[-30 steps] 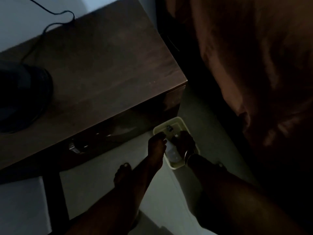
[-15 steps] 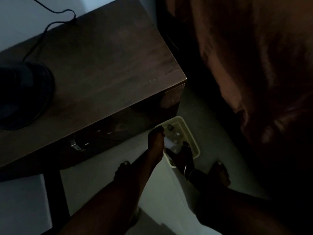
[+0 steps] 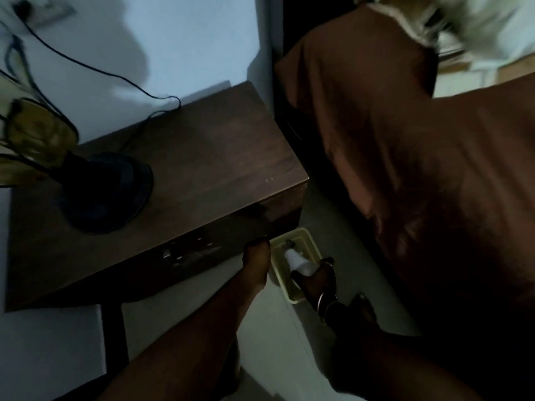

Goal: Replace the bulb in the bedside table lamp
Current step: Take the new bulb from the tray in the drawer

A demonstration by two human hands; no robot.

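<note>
Pretty dim room overall, with cool bluish light on the pale wall [image 3: 197,39], which carries a big soft shadow, while the dark brown wooden bedside table [image 3: 220,157] and the arms are nearly lost in murk. Top right corner is blown out and smeared with motion blur, and the yellowish lamp shade [image 3: 31,134] at the left edge is blurry and stretched by the wide lens.

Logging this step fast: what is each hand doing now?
Left hand: resting at the tray rim, grip cannot be told.
Right hand: closed on the white bulb.
</note>
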